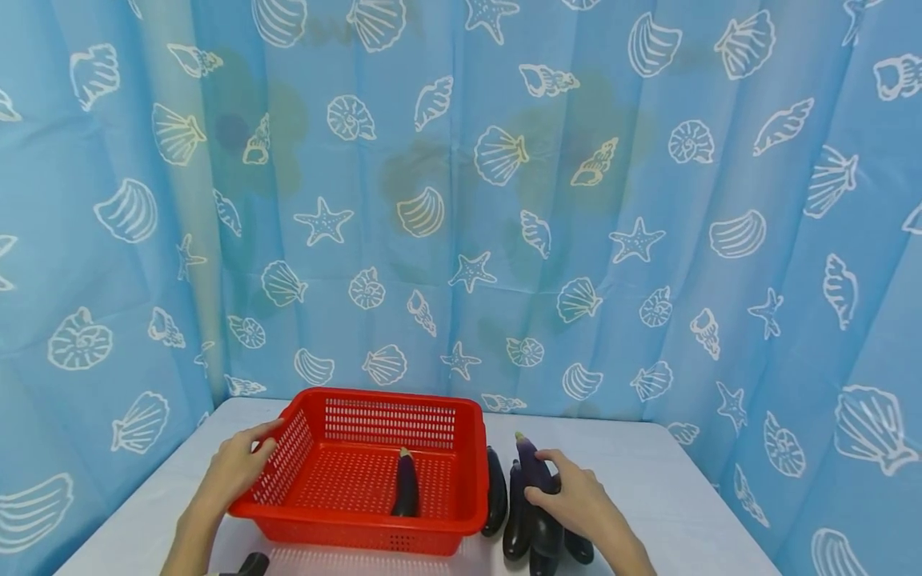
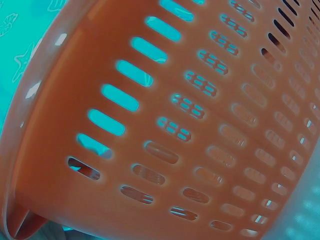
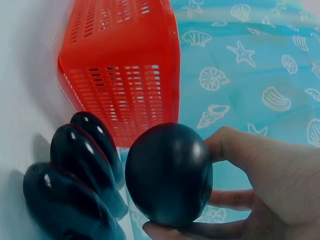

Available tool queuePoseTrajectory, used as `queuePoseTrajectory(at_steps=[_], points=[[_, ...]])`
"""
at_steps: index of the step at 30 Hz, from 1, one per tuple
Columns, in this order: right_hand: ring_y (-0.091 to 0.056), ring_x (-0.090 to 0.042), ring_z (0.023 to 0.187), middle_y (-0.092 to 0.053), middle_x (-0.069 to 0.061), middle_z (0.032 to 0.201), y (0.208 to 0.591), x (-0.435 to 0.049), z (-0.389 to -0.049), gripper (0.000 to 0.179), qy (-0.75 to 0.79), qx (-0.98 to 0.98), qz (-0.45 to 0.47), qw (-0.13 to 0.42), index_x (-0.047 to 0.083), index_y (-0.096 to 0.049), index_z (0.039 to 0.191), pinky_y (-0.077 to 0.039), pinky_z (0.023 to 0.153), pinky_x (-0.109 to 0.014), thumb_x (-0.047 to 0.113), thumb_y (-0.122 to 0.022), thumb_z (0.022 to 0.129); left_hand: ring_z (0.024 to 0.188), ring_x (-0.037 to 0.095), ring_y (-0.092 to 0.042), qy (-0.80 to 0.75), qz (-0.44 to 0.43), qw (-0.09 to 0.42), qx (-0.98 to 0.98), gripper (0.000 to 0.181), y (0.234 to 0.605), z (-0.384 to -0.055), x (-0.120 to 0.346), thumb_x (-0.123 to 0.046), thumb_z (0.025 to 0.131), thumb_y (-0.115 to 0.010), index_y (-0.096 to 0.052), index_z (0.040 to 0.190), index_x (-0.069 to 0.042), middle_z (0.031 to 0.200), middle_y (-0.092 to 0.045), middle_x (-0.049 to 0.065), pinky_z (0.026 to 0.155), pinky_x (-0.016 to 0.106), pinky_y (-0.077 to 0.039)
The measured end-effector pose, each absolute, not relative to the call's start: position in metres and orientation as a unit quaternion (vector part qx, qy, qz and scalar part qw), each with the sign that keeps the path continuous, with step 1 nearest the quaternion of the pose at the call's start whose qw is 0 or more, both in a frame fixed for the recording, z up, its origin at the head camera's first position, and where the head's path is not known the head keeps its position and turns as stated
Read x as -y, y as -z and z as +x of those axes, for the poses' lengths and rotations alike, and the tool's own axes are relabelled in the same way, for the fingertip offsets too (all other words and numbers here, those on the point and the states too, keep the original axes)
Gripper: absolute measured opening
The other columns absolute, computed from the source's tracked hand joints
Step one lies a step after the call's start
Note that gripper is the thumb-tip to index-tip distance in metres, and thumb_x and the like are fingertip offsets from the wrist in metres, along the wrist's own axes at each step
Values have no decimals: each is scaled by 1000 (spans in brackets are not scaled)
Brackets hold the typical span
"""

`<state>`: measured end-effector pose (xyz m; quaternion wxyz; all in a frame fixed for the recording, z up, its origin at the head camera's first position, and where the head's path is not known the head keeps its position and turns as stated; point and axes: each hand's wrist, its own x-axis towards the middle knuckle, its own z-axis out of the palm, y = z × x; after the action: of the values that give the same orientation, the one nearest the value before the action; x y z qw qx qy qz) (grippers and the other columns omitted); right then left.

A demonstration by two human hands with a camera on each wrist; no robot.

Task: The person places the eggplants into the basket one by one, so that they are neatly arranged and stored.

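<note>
The right hand grips a dark eggplant between thumb and fingers, near loose eggplants on the white table. Beside them stands a red basket, one inner eggplant lying inside; the left hand touches its left rim, whether curled or straight cannot be told.

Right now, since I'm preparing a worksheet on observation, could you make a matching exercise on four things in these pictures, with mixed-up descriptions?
1. Left hand
2. Right hand
3. Basket
4. Curtain

A. Blue with white sea shapes
B. Gripping an eggplant
C. Red, with one eggplant inside
D. At the basket's rim

Pairs: 1-D, 2-B, 3-C, 4-A
</note>
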<state>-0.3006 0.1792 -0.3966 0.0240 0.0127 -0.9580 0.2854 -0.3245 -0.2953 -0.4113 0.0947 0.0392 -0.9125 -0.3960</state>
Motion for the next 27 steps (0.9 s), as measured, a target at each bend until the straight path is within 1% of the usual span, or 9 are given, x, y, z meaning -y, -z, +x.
queuePoseTrajectory(at_steps=[6, 11, 17, 23, 27], points=[[-60, -23, 86, -68, -13, 105, 394, -171, -298, 65, -293, 956, 17, 16, 16, -51, 137, -57, 80, -59, 41, -73, 82, 76, 18, -70, 397, 38, 98, 912, 51, 410, -323, 296, -18, 99, -50, -42, 147, -4, 136, -51, 34, 59, 35, -62], [-58, -24, 87, -68, -14, 107, 392, -167, -296, 64, -295, 955, 19, 16, 17, -50, 138, -56, 81, -60, 41, -72, 83, 76, 18, -70, 401, 41, 92, 911, 52, 410, -323, 295, -18, 99, -50, -42, 148, -4, 136, -51, 34, 59, 34, -62], [-57, -24, 88, -68, -12, 109, 391, -162, -296, 65, -295, 955, 16, 22, 20, -50, 138, -57, 80, -58, 45, -72, 82, 82, 21, -71, 401, 40, 90, 911, 52, 411, -324, 296, -18, 99, -50, -41, 148, -4, 136, -52, 33, 60, 36, -62], [-56, -22, 89, -68, -9, 109, 390, -157, -295, 69, -298, 954, 18, 28, 22, -49, 138, -58, 79, -58, 51, -72, 79, 80, 20, -71, 401, 39, 94, 910, 51, 412, -325, 296, -18, 99, -50, -42, 147, -4, 136, -52, 33, 60, 36, -62], [-59, -20, 84, -68, -11, 109, 386, -153, -295, 69, -314, 949, 28, 30, 21, -49, 139, -61, 73, -52, 49, -72, 80, 80, 20, -70, 401, 40, 95, 910, 51, 412, -325, 296, -18, 99, -50, -42, 147, -4, 137, -51, 33, 60, 35, -62]])
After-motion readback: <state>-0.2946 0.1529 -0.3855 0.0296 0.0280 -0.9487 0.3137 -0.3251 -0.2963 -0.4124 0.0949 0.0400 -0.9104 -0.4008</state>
